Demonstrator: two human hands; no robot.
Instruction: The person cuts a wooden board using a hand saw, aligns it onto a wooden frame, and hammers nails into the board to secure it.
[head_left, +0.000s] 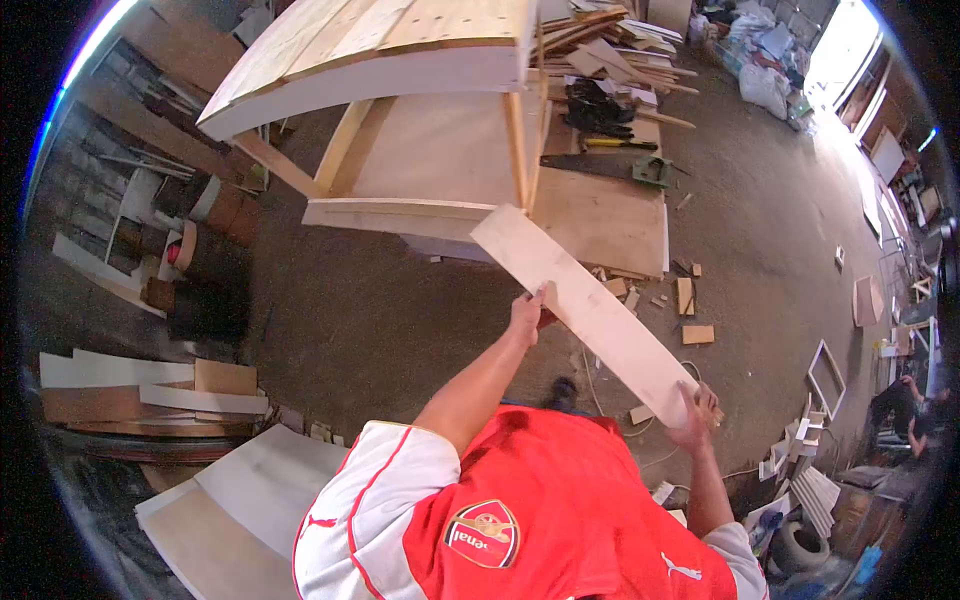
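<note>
A long, pale wooden board (600,320) slants across in front of my red shirt, its far end close to the lower rail of a wooden table frame (400,207). My left hand (530,315) grips the board's left edge near the middle, with the thumb on top. Around the near end, my right hand (697,415) has its fingers wrapped over the edge. The frame has a slatted plank top (390,35) and a panel lower down. Whether the board's far end touches the frame, I cannot tell.
A plywood sheet (600,215) lies beside the frame, with a handsaw (580,162), a yellow-handled tool (620,144) and stacked offcuts (630,60) nearby. Small wood blocks (698,334) and a cable (592,385) are on the floor. A person (905,405) is at the far right.
</note>
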